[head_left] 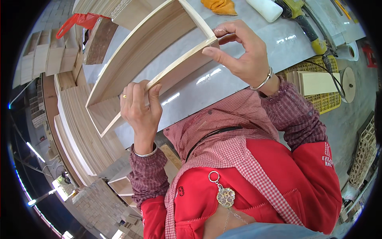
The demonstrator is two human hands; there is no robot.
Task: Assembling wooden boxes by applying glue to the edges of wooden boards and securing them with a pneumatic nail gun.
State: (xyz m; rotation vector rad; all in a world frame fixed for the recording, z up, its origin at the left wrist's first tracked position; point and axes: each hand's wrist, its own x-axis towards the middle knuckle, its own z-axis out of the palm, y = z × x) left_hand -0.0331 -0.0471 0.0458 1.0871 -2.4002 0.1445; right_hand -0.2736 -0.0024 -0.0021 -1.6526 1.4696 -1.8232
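A long, pale wooden box frame [181, 71] with open middle stands on edge over the grey worktable, slanting from lower left to upper right. My left hand [139, 104] is closed over the near board, left of its middle, with the thumb on the near face and the fingers over the top edge. At the right corner my right hand [244, 51] pinches the frame, thumb on the near side and fingers round the end board. The fingertips behind that end are partly hidden.
Stacks of thin wooden boards [81, 123] stand at left, near a red plastic bag [81, 20]. Across the grey table [284, 47] lie an orange cloth [219, 6], a white roll [264, 8] and a yellow-green power tool [302, 22]. A yellow crate [328, 106] holds boards at right.
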